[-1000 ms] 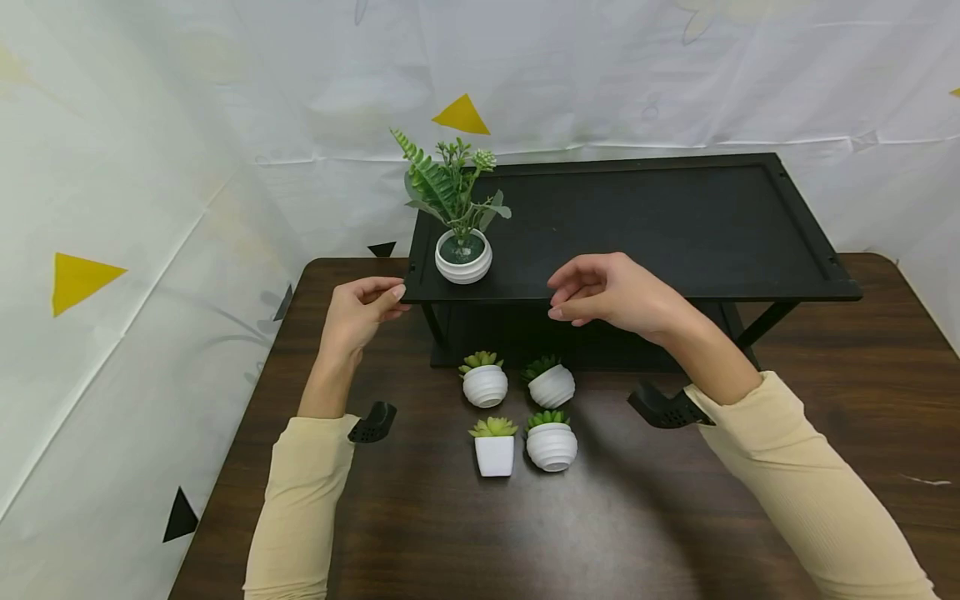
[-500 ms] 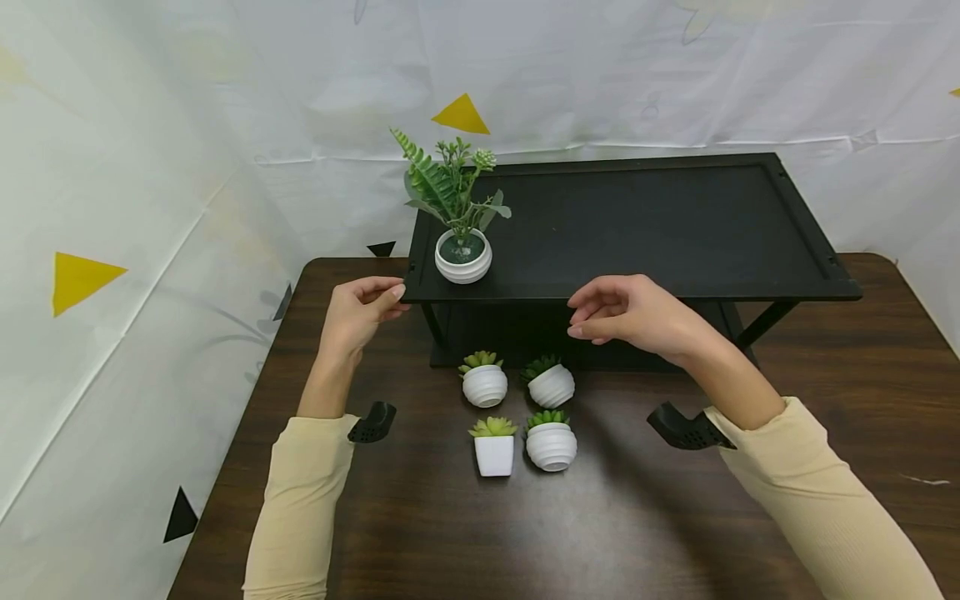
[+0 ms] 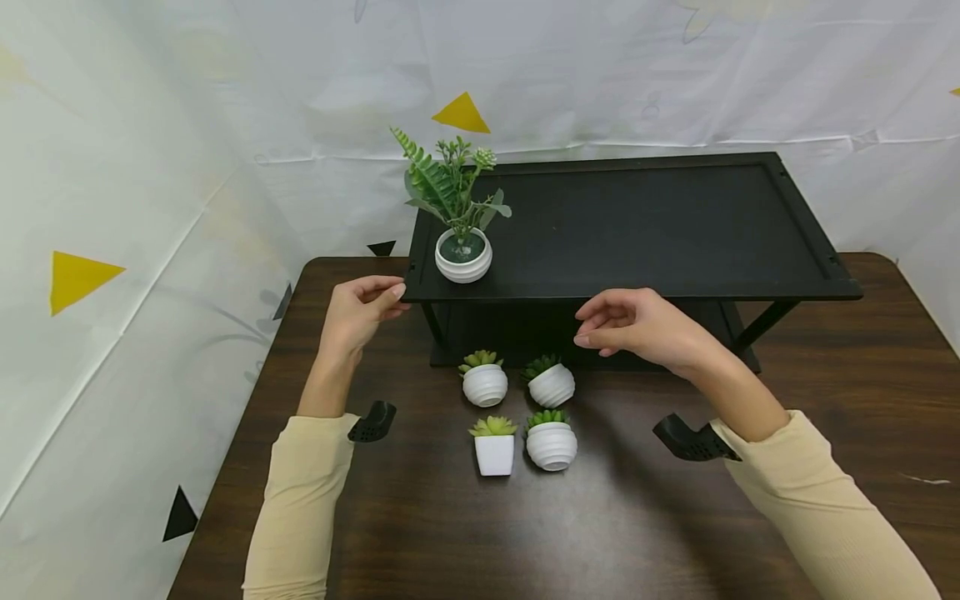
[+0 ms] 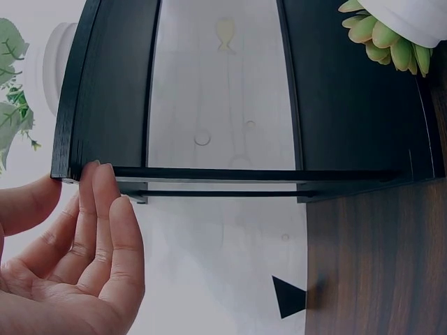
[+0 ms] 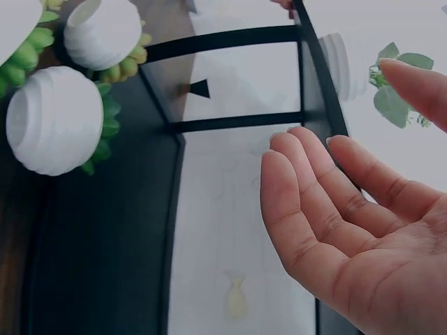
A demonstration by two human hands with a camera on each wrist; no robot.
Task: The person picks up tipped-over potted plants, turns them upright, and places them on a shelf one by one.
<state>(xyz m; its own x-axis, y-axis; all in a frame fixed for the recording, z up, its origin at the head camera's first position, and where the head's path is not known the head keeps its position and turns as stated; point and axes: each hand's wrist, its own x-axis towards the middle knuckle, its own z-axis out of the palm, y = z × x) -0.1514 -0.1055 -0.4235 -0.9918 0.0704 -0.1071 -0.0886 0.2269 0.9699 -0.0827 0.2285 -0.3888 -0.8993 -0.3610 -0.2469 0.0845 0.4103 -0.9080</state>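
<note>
My left hand [image 3: 357, 313] pinches the front left corner of a black two-tier shelf [image 3: 652, 225]; in the left wrist view the thumb [image 4: 31, 206] lies at the top board's edge and the fingers reach beneath. Close by, on the top board, stands a leafy artificial plant in a round white pot [image 3: 463, 265]. My right hand [image 3: 637, 329], fingers loosely curved and holding nothing, hovers before the shelf's front edge. Nearest to it is a tilted white pot with a dark green succulent [image 3: 552, 386]; the right wrist view shows this tilted pot [image 5: 56, 122] too.
Beside the tilted pot stands another round succulent pot [image 3: 485, 386]. Nearer the front are a square succulent pot [image 3: 495, 456] and a further round one [image 3: 552, 447], all on the dark wooden table [image 3: 420, 533]. A white sheet [image 3: 600, 75] hangs behind.
My right hand has moved down and slightly right, away from the shelf's top board toward the front. The left hand, the shelf and the pots have stayed where they were.
</note>
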